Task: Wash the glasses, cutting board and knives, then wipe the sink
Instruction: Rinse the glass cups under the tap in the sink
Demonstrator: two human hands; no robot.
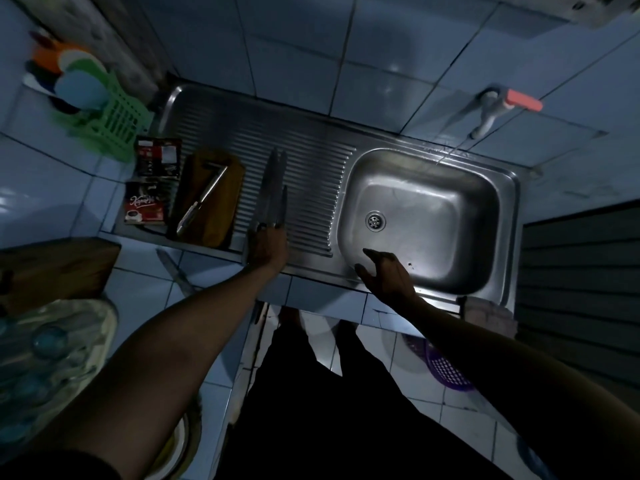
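Observation:
My left hand (267,247) grips the handles of several knives (273,188), their blades pointing away over the ribbed drainboard (311,157). A brown cutting board (211,199) lies at the drainboard's left end with a metal peeler or knife (202,199) on top. My right hand (384,275) hangs over the front rim of the steel sink (429,174), fingers loosely spread, holding nothing. The basin looks bare around its drain (375,221). Several glasses (45,344) sit on a tray at the lower left.
A tap with a red handle (509,105) juts from the tiled wall above the sink. A green rack (117,112) holds coloured plates at the far left. Two coffee boxes (149,188) lie beside the cutting board. A purple basket (443,368) is on the floor.

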